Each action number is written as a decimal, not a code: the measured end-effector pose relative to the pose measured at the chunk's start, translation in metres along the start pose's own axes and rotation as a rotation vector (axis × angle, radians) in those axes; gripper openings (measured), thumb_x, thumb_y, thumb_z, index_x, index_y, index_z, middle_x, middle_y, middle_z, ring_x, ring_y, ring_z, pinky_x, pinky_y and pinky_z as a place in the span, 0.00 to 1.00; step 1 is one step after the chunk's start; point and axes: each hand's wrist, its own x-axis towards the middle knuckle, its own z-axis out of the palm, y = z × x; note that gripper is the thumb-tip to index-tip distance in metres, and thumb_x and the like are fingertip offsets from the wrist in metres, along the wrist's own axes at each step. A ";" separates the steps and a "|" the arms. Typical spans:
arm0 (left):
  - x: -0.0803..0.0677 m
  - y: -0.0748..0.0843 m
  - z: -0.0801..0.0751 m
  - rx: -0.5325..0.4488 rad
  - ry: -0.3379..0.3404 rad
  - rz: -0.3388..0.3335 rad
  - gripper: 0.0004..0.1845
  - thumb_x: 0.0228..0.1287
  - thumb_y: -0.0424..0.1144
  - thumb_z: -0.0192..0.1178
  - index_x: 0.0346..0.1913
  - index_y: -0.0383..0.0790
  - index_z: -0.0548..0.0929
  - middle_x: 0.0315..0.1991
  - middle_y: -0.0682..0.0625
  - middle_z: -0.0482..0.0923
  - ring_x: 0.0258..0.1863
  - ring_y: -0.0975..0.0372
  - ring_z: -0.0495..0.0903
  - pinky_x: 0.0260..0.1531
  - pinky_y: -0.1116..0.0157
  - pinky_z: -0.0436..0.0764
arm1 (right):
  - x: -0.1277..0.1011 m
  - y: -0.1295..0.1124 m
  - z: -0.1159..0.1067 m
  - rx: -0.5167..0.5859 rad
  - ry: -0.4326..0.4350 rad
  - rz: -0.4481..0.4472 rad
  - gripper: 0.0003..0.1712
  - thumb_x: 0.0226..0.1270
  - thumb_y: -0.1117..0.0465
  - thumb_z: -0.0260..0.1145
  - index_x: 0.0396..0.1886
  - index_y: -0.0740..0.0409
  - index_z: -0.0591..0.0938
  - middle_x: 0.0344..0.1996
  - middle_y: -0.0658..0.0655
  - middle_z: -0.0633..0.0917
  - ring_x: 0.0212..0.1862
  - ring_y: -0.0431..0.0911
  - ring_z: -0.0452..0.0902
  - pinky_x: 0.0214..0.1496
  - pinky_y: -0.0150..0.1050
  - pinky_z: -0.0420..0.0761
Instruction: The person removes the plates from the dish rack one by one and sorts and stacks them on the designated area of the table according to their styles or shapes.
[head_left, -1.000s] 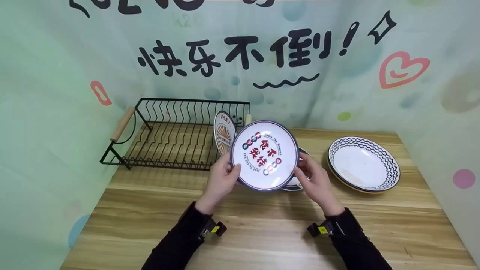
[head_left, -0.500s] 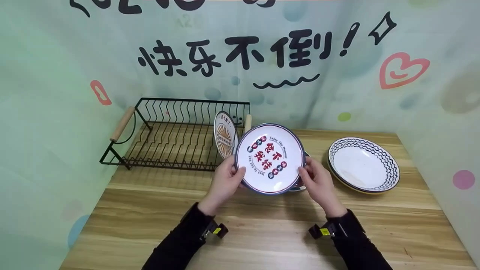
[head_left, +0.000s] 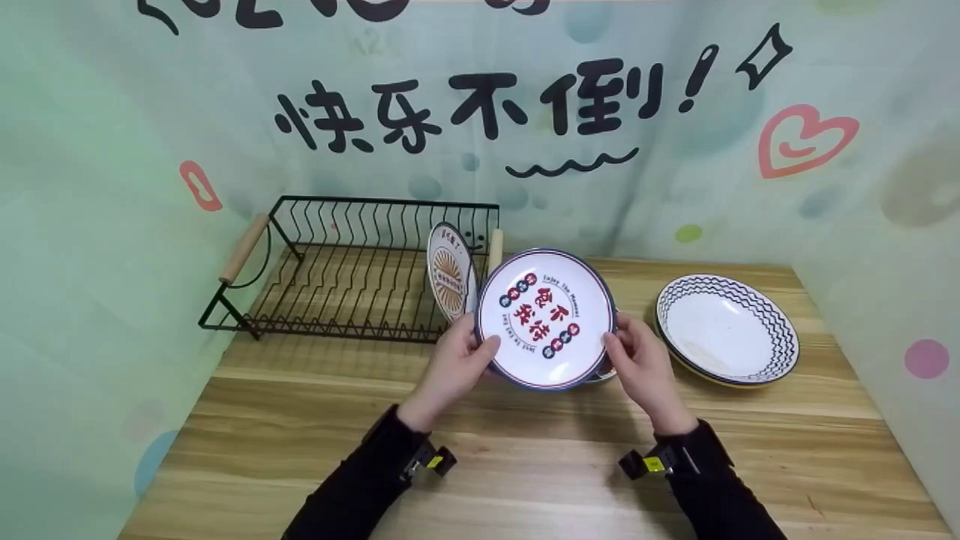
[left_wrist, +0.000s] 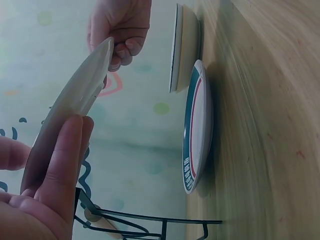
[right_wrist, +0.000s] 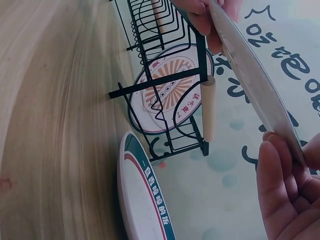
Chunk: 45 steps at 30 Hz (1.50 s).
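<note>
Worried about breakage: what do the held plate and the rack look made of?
Plate: likely glazed ceramic, perhaps melamine; glossy white face with printed lettering, thin rigid rim.
Rack: black-coated metal wire, seemingly, with pale wooden-looking handles.
Both hands grip the plate's rim.

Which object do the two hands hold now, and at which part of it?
Both hands hold the white plate with red characters by its rim: the left hand at its left edge, the right hand at its right edge.
</note>
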 end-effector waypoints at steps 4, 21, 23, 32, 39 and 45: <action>-0.002 0.002 -0.001 -0.055 -0.032 -0.016 0.23 0.70 0.29 0.54 0.65 0.27 0.67 0.39 0.38 0.83 0.28 0.54 0.83 0.31 0.54 0.87 | 0.000 0.001 -0.003 0.021 0.000 0.028 0.15 0.70 0.75 0.58 0.53 0.81 0.72 0.30 0.68 0.84 0.25 0.37 0.76 0.26 0.28 0.79; -0.008 0.014 -0.016 -0.055 -0.050 -0.028 0.26 0.71 0.27 0.52 0.69 0.26 0.60 0.44 0.32 0.82 0.35 0.49 0.86 0.36 0.61 0.87 | 0.000 0.003 -0.017 0.093 0.030 0.128 0.14 0.72 0.74 0.56 0.53 0.80 0.72 0.26 0.62 0.83 0.23 0.40 0.78 0.26 0.33 0.82; -0.008 0.015 -0.018 -0.039 -0.044 -0.027 0.26 0.71 0.27 0.53 0.69 0.27 0.60 0.44 0.33 0.82 0.35 0.50 0.86 0.36 0.61 0.87 | 0.001 0.005 -0.018 0.100 0.029 0.137 0.14 0.73 0.74 0.56 0.54 0.80 0.71 0.26 0.62 0.82 0.22 0.41 0.78 0.26 0.33 0.82; -0.008 0.018 -0.030 0.017 -0.003 -0.019 0.27 0.71 0.28 0.54 0.69 0.27 0.61 0.43 0.38 0.83 0.36 0.51 0.85 0.36 0.62 0.87 | 0.000 0.007 -0.023 0.083 0.039 0.208 0.16 0.74 0.72 0.55 0.56 0.78 0.71 0.26 0.61 0.81 0.24 0.42 0.78 0.27 0.33 0.82; -0.007 0.018 -0.036 0.038 0.010 0.012 0.27 0.70 0.28 0.55 0.69 0.27 0.62 0.45 0.34 0.83 0.38 0.47 0.85 0.38 0.64 0.86 | 0.001 0.012 -0.027 0.074 0.030 0.238 0.16 0.73 0.73 0.54 0.57 0.76 0.72 0.26 0.60 0.81 0.25 0.42 0.79 0.28 0.34 0.84; -0.005 0.017 -0.040 0.121 0.032 0.017 0.28 0.70 0.29 0.56 0.69 0.29 0.63 0.46 0.36 0.83 0.37 0.52 0.85 0.39 0.66 0.86 | 0.000 0.015 -0.028 0.063 0.026 0.255 0.16 0.74 0.72 0.54 0.57 0.77 0.72 0.27 0.60 0.82 0.24 0.42 0.79 0.28 0.34 0.83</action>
